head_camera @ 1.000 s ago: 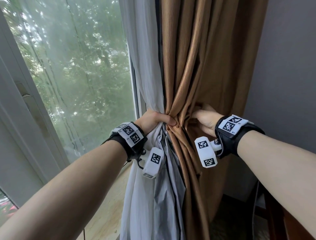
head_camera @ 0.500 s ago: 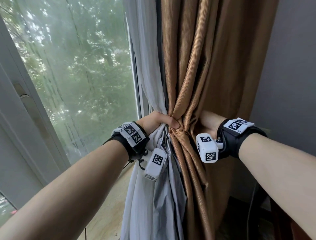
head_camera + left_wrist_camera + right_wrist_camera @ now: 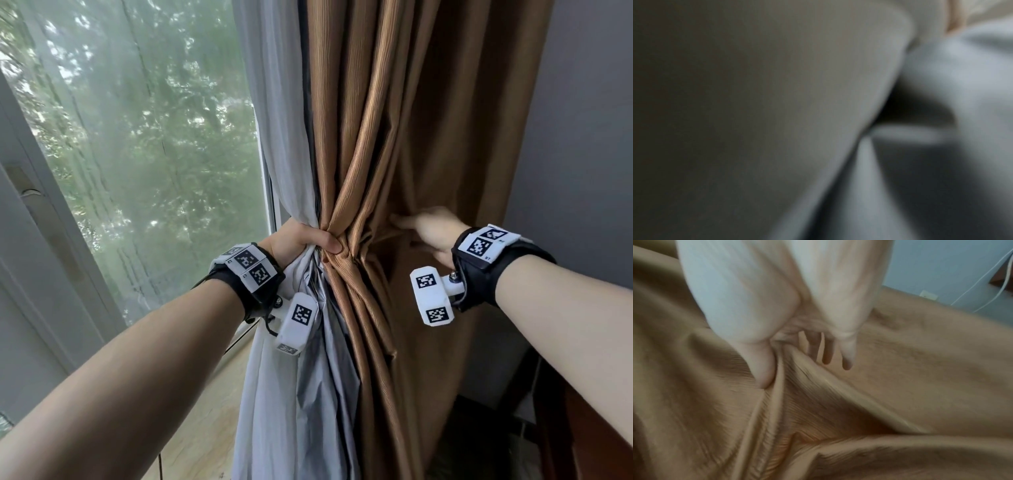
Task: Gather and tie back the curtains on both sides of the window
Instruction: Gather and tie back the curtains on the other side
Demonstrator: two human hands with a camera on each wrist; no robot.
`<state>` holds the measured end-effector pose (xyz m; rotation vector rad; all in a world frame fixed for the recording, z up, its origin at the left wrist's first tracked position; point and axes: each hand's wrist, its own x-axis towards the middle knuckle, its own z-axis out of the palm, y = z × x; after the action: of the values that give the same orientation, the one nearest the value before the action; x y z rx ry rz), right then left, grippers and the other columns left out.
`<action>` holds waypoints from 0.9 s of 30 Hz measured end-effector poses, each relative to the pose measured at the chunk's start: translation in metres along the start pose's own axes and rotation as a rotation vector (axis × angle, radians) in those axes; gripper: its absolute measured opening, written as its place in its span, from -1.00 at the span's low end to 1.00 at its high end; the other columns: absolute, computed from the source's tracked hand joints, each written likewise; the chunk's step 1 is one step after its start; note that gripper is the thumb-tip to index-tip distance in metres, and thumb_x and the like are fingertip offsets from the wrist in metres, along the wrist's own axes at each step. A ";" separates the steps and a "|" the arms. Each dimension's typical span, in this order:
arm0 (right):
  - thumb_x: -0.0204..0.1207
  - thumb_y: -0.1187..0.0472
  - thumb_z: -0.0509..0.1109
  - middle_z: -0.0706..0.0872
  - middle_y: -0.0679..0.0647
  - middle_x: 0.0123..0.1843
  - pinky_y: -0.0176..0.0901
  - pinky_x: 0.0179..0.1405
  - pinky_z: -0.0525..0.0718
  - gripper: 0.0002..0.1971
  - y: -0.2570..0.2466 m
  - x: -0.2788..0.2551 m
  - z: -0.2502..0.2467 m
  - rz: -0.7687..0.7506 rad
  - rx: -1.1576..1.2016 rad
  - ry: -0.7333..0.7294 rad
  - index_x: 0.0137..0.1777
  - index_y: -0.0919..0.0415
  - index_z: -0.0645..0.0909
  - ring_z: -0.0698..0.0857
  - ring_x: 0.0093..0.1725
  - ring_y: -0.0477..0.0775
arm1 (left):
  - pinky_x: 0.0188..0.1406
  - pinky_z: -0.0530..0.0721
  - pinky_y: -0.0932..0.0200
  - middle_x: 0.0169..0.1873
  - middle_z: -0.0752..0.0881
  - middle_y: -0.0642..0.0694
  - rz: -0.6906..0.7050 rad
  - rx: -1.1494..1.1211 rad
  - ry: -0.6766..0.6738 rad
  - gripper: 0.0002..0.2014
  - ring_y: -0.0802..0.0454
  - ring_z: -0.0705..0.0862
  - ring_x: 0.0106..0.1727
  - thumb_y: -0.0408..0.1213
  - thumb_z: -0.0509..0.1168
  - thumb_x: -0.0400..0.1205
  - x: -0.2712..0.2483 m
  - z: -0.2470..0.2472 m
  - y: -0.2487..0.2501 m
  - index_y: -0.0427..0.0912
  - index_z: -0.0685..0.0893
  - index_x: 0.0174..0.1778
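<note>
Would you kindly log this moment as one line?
left hand: grips gathered white curtain and brown curtain | right hand: fingers extended on brown fabric | tie: not yet

The camera on my head looks forward and a bit down, with the window (image 3: 137, 154) on the left and the brown curtain (image 3: 394, 137) in the middle. My left wrist camera is pressed so near the grey curtain (image 3: 962, 81) that it is all blurry. My right wrist camera looks along my right hand (image 3: 777, 296) at the brown curtain, which the head camera sees too.
</note>
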<state>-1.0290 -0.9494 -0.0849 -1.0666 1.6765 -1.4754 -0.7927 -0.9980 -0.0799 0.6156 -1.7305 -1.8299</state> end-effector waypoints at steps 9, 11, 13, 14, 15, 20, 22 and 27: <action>0.04 0.08 0.69 0.92 0.22 -0.04 0.32 0.31 0.79 -0.50 -0.005 -0.016 -0.005 -0.065 -0.043 0.056 0.02 0.25 0.82 0.89 0.06 0.30 | 0.22 0.76 -0.49 0.03 0.84 -0.47 0.115 0.068 0.324 -0.24 -0.50 0.82 0.09 -0.42 0.67 -0.05 0.016 0.010 -0.009 -0.48 0.77 0.15; 0.10 0.21 0.70 0.90 0.33 0.02 0.18 0.27 0.80 -0.50 -0.011 -0.027 0.001 -0.071 -0.033 -0.003 0.09 0.35 0.82 0.88 0.02 0.29 | 0.24 0.76 -0.45 0.01 0.86 -0.41 0.130 0.093 0.334 -0.27 -0.46 0.84 0.08 -0.40 0.67 -0.06 0.018 0.011 -0.010 -0.42 0.80 0.11; 0.33 0.43 0.60 0.86 0.43 0.08 0.03 0.07 0.73 -0.63 -0.015 -0.037 0.007 -0.080 -0.013 -0.076 0.16 0.47 0.78 0.80 -0.10 0.25 | 0.26 0.76 -0.44 0.04 0.85 -0.41 0.146 0.100 0.313 -0.27 -0.45 0.83 0.11 -0.43 0.67 -0.03 0.017 0.014 -0.010 -0.41 0.79 0.14; 0.39 0.49 0.54 0.87 0.43 0.06 0.02 0.01 0.70 -0.69 -0.014 -0.040 0.010 -0.080 -0.008 -0.100 0.15 0.47 0.78 0.78 -0.14 0.25 | 0.27 0.75 -0.44 0.07 0.85 -0.42 0.145 0.089 0.291 -0.27 -0.45 0.83 0.12 -0.46 0.67 0.00 0.016 0.016 -0.009 -0.43 0.78 0.17; 0.41 0.51 0.50 0.88 0.37 0.03 0.03 0.01 0.70 -0.71 -0.014 -0.043 0.012 -0.081 0.004 -0.116 0.14 0.45 0.79 0.79 -0.14 0.24 | 0.27 0.75 -0.42 0.09 0.84 -0.43 0.136 0.081 0.268 -0.27 -0.46 0.82 0.14 -0.48 0.66 0.03 0.014 0.016 -0.009 -0.44 0.77 0.20; 0.39 0.49 0.46 0.91 0.19 0.12 0.24 0.45 0.67 -0.66 -0.014 -0.048 0.023 -0.080 0.036 -0.184 0.16 0.36 0.82 0.83 0.28 0.25 | -0.04 0.84 -0.09 -0.07 0.86 -0.35 0.033 0.042 0.096 -0.47 -0.27 0.87 -0.09 -0.53 0.59 0.25 0.003 0.011 -0.008 -0.44 0.75 0.18; 0.46 0.57 0.41 0.91 0.17 0.13 0.22 0.48 0.68 -0.65 -0.017 -0.049 0.028 -0.084 0.047 -0.242 0.19 0.34 0.81 0.83 0.29 0.23 | -0.08 0.84 -0.05 -0.09 0.86 -0.36 -0.029 0.013 0.036 -0.45 -0.25 0.87 -0.13 -0.49 0.58 0.27 -0.003 0.006 -0.005 -0.45 0.74 0.22; 0.65 0.56 0.33 0.89 0.19 0.10 -0.14 0.25 0.76 -0.76 -0.019 -0.048 0.027 -0.041 0.093 -0.428 0.09 0.35 0.80 0.85 0.16 0.10 | -0.02 0.85 -0.06 -0.08 0.87 -0.33 -0.003 0.013 -0.015 -0.56 -0.22 0.88 -0.09 -0.55 0.43 0.39 -0.008 -0.003 -0.002 -0.47 0.72 0.23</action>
<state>-0.9803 -0.9200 -0.0722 -1.2661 1.2811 -1.2279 -0.7846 -0.9946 -0.0824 0.6117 -1.7532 -1.8311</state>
